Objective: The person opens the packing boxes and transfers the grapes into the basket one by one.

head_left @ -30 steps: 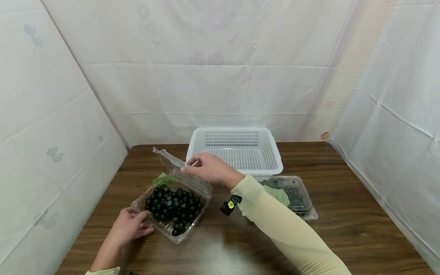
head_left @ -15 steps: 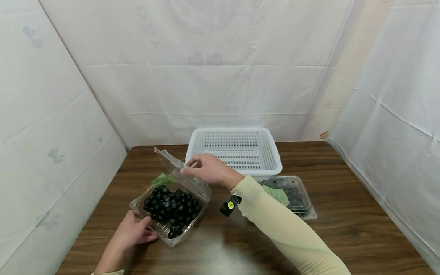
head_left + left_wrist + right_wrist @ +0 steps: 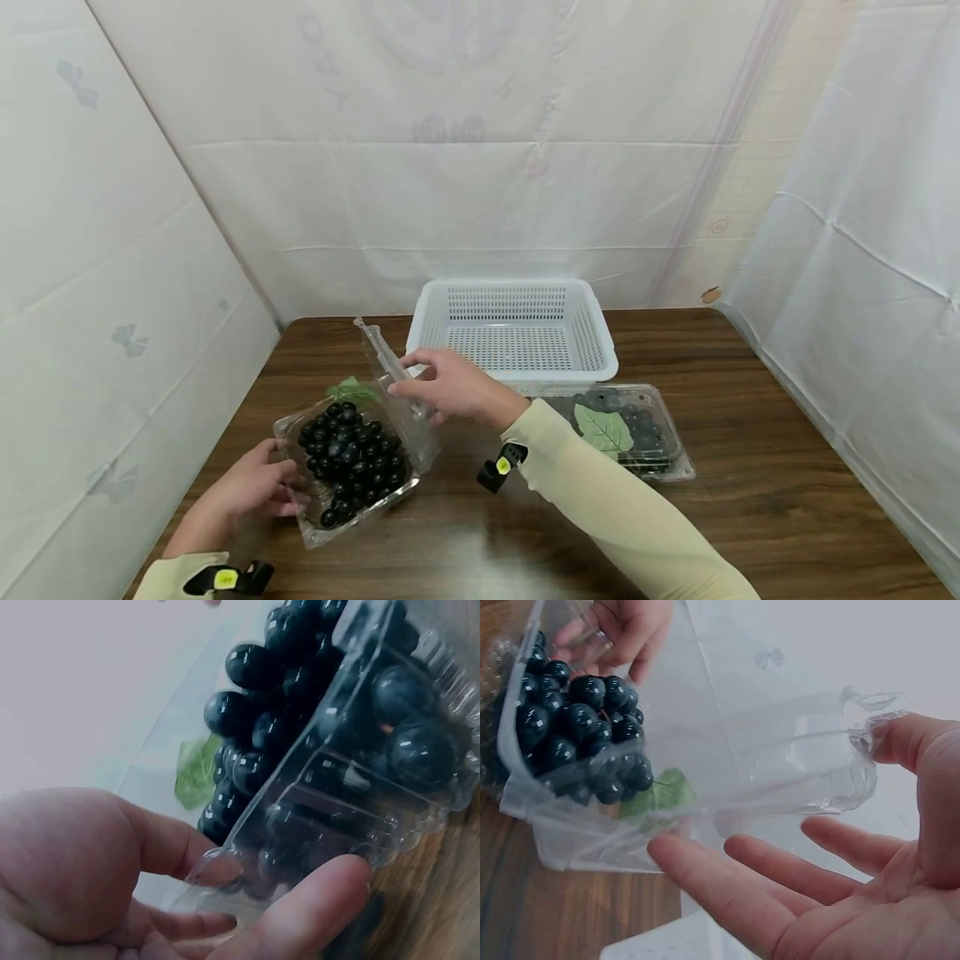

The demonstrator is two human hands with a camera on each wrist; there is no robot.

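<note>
A clear plastic clamshell (image 3: 360, 521) with its lid (image 3: 405, 412) raised holds dark grapes (image 3: 352, 458) and a green leaf (image 3: 352, 390). The left hand (image 3: 258, 483) grips the tray's near left side; in the left wrist view its thumb and fingers meet around the clear rim. The right hand (image 3: 453, 387) holds the lid's free edge from the right. In the right wrist view the right thumb (image 3: 911, 742) rests on that edge, and the other fingers spread along the lid's outer face. Part of the left fingers is hidden by the tray.
A white perforated basket (image 3: 517, 375) stands at the back middle of the wooden table (image 3: 750, 467). A second clamshell (image 3: 675, 450), lid down, sits to the right with dark grapes and a leaf (image 3: 603, 429), partly behind the right forearm. White sheeting (image 3: 487, 192) walls the sides and back.
The clamshell has shifted left and turned, and its lid now stands steeper. The left hand has moved left with it. The right hand has dropped slightly with the lid's edge.
</note>
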